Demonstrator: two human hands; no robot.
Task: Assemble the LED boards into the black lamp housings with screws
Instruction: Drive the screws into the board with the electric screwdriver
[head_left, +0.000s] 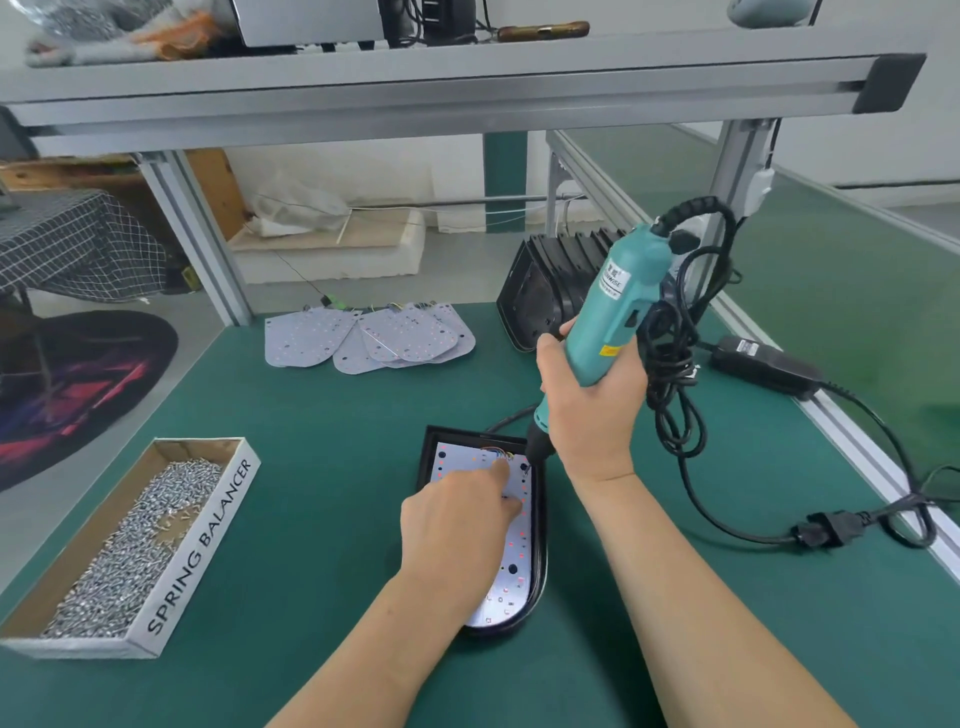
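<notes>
A black lamp housing lies on the green mat in front of me with a white LED board seated inside it. My left hand rests on the board, its index finger stretched toward the far right corner and the other fingers curled. My right hand grips a teal electric screwdriver held upright, its black tip down at the board's far right corner. A cardboard box of silver screws stands at the left. Several loose LED boards lie fanned out at the back.
A row of black housings stands at the back right. The screwdriver's black cable hangs in loops to a power adapter and plug on the right. An aluminium shelf spans overhead. The bench's right rail runs diagonally.
</notes>
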